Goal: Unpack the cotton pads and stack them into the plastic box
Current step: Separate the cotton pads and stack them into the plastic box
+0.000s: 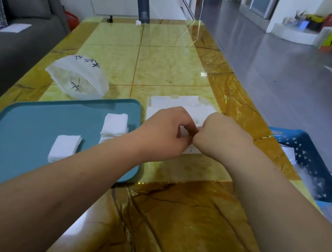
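Both hands met over a flat white packet (176, 106) lying on the table (170, 212), just right of the teal tray (33, 120). The left hand (166, 132) and right hand (221, 135) had their fingers curled, knuckles nearly touching, and each pinched the packet's near part. We judged the paired grip was meant to pull the wrapper apart, though fingers hid the seam. We could not tell whether the clear tabbed far edge was the packet's or belonged to something beneath it. Two stacks of cotton pads (116, 125) sat on the tray, one by its right rim and one nearer us, probably parked within easy reach. A translucent tub (78, 75) lay tipped on its side beyond the tray. A blue basket (309, 163) stood at the table's right edge.
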